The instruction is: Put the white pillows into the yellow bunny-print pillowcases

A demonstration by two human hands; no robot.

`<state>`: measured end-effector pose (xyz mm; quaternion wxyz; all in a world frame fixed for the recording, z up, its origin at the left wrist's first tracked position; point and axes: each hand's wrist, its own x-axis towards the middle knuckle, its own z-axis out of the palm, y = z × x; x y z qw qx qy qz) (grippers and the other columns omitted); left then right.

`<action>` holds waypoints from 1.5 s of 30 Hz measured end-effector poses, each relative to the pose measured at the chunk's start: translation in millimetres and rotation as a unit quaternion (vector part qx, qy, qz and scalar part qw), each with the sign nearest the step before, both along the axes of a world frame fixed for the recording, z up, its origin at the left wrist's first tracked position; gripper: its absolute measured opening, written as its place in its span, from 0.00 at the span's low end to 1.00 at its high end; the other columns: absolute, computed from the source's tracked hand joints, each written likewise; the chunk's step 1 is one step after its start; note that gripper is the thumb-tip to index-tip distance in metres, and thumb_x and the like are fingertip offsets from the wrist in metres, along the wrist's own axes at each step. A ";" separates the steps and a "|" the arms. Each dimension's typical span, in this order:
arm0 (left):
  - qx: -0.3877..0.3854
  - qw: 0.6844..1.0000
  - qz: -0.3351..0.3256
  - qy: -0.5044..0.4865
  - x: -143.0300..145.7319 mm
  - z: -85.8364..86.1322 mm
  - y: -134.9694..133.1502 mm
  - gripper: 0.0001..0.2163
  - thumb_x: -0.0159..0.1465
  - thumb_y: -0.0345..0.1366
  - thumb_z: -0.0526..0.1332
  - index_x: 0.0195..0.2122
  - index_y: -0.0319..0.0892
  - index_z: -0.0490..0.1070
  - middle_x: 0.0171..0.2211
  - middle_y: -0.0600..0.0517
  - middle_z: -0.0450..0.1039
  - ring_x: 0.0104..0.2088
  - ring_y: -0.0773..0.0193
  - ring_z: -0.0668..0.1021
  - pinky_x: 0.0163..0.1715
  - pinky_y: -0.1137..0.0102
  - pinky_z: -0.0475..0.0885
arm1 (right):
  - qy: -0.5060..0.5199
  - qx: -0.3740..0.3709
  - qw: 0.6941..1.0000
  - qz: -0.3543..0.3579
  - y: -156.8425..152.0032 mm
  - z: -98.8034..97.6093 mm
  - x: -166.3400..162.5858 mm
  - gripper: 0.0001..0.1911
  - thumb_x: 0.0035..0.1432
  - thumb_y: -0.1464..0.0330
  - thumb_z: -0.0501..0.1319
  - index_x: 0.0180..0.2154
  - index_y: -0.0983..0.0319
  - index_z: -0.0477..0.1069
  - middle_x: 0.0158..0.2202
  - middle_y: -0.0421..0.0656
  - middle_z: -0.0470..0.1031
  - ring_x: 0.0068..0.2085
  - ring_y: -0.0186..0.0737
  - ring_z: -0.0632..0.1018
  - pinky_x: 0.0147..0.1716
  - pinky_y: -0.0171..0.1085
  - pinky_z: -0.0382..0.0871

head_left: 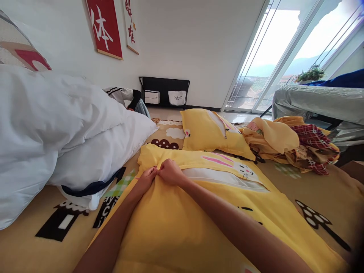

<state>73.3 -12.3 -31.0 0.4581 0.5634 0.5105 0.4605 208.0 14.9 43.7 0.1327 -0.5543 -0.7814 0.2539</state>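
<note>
A yellow pillowcase [159,223] with a rabbit print lies in front of me, a white pillow [210,175] showing through its long opening. Both hands meet at the left end of that opening. My left hand [148,178] is closed, its fingertips pinching the yellow fabric. Right beside it, my right hand [170,172] is closed on the fabric too, fingers curled down; whatever small part lies between the fingertips is hidden. Beyond them rests a second yellow pillow [199,132], its opening partly apart with white inside.
A bulky white quilt [85,125] fills the left side of the patterned bedding [22,246]. Crumpled yellow and plaid cloth [309,148] lies at right. Farther off are a black rack [165,83] by the wall and a plastic-covered piece of furniture [315,100] near the glass door.
</note>
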 end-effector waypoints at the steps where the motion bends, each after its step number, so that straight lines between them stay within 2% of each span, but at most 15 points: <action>1: -0.002 1.000 0.005 -0.005 -0.1 -0.6 0.5 0.18 0.60 0.54 0.53 0.30 0.42 0.63 0.31 0.52 0.69 0.34 0.60 0.71 0.34 0.69 0.67 | -0.009 0.003 1.000 -0.003 -0.4 0.6 0.1 0.08 0.50 0.71 0.58 0.30 0.65 0.75 0.29 0.45 0.76 0.31 0.36 0.72 0.24 0.31 0.57; 6: 0.008 0.999 0.035 -0.006 0.3 -4.7 4.8 0.18 0.56 0.54 0.55 0.27 0.42 0.63 0.32 0.51 0.69 0.40 0.57 0.71 0.37 0.68 0.66 | -0.053 0.002 0.998 -0.015 -0.4 5.8 1.2 0.11 0.49 0.70 0.59 0.35 0.66 0.75 0.33 0.48 0.76 0.34 0.40 0.75 0.24 0.32 0.57; 11: 0.037 0.998 0.043 0.023 2.2 -3.5 3.7 0.17 0.58 0.53 0.53 0.24 0.44 0.58 0.26 0.55 0.62 0.30 0.63 0.67 0.32 0.70 0.64 | -0.091 -0.001 0.996 -0.020 1.2 11.7 6.3 0.12 0.49 0.71 0.59 0.38 0.66 0.74 0.35 0.50 0.76 0.34 0.42 0.76 0.24 0.32 0.59; 15: 0.051 0.996 0.053 0.049 2.4 -2.2 4.5 0.16 0.58 0.52 0.52 0.23 0.44 0.58 0.25 0.55 0.61 0.29 0.63 0.67 0.32 0.69 0.64 | -0.113 0.008 0.993 -0.023 1.1 19.2 20.7 0.12 0.48 0.73 0.58 0.36 0.66 0.74 0.35 0.50 0.75 0.34 0.42 0.75 0.24 0.32 0.58; 22: 0.064 0.993 0.063 0.078 1.7 -5.8 6.9 0.16 0.58 0.52 0.51 0.25 0.44 0.62 0.27 0.50 0.68 0.32 0.59 0.71 0.35 0.66 0.67 | -0.121 -0.009 0.992 -0.032 2.3 34.5 59.9 0.05 0.44 0.76 0.58 0.24 0.64 0.71 0.23 0.43 0.71 0.25 0.35 0.70 0.20 0.32 0.54; 26: 0.069 0.991 0.064 0.095 1.4 -5.8 6.2 0.17 0.59 0.52 0.50 0.26 0.44 0.63 0.29 0.49 0.70 0.36 0.57 0.73 0.38 0.65 0.68 | -0.101 -0.018 0.994 -0.041 3.2 38.1 80.4 0.07 0.43 0.77 0.57 0.18 0.63 0.66 0.17 0.40 0.66 0.21 0.32 0.66 0.19 0.31 0.53; 31: 0.083 0.988 0.059 0.116 3.4 -5.6 3.2 0.16 0.61 0.51 0.51 0.25 0.44 0.61 0.28 0.51 0.69 0.32 0.59 0.71 0.35 0.67 0.67 | -0.076 -0.032 0.995 -0.048 3.1 37.5 100.8 0.08 0.40 0.77 0.58 0.15 0.62 0.64 0.15 0.37 0.64 0.19 0.30 0.64 0.19 0.31 0.53; 35: 0.094 0.986 0.054 0.125 5.1 -2.9 1.5 0.15 0.60 0.50 0.50 0.26 0.45 0.63 0.28 0.50 0.69 0.33 0.58 0.72 0.35 0.67 0.67 | -0.056 -0.036 0.996 -0.056 -0.3 40.4 106.5 0.08 0.40 0.77 0.58 0.15 0.62 0.64 0.14 0.37 0.64 0.19 0.31 0.64 0.18 0.31 0.54; 37: 0.097 0.986 0.051 0.130 4.4 5.2 0.5 0.16 0.60 0.51 0.50 0.24 0.45 0.62 0.26 0.50 0.69 0.31 0.59 0.72 0.33 0.67 0.67 | -0.044 -0.037 0.997 -0.057 -3.0 45.1 106.5 0.09 0.40 0.77 0.58 0.14 0.62 0.63 0.13 0.37 0.64 0.18 0.31 0.65 0.17 0.31 0.54; 39: 0.100 0.984 0.052 0.138 2.8 20.5 -0.7 0.16 0.60 0.51 0.50 0.22 0.45 0.61 0.24 0.51 0.67 0.28 0.60 0.70 0.29 0.67 0.66 | -0.028 -0.039 0.997 -0.057 -5.2 51.5 106.8 0.09 0.40 0.77 0.58 0.14 0.62 0.62 0.12 0.37 0.64 0.16 0.30 0.64 0.16 0.31 0.54; 45: 0.103 0.981 0.055 0.156 -0.7 86.3 -3.4 0.17 0.59 0.52 0.52 0.22 0.44 0.58 0.23 0.55 0.63 0.26 0.63 0.66 0.25 0.70 0.61 | 0.036 -0.050 0.996 -0.057 -7.9 71.4 122.8 0.10 0.42 0.74 0.59 0.14 0.62 0.61 0.11 0.35 0.63 0.14 0.28 0.62 0.15 0.30 0.54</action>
